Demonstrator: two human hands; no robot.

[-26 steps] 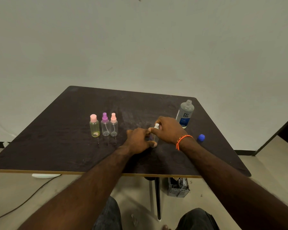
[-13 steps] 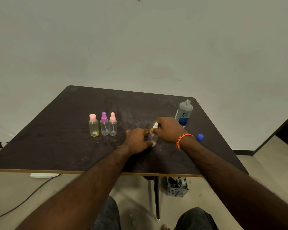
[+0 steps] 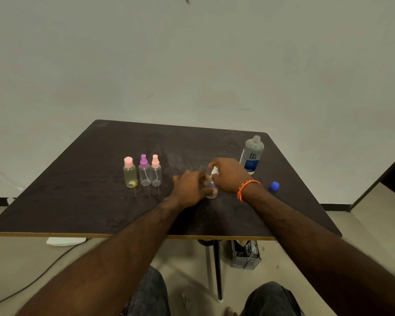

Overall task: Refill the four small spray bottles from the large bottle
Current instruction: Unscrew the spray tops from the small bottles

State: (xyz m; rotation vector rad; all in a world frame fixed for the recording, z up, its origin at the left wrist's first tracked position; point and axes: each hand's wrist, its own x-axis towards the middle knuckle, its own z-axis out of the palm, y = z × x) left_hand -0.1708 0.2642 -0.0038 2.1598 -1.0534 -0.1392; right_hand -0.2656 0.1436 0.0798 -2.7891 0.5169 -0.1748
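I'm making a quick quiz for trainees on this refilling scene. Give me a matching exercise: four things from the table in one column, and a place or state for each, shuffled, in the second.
Things:
1. large bottle
2. blue cap
3. yellow bottle
4. bottle with the white sprayer

Place or state:
A. left end of the row of three
B. gripped between both hands
C. lying alone near the table's right edge
D. standing uncapped at the far right

Pairs: 1-D, 2-C, 3-A, 4-B
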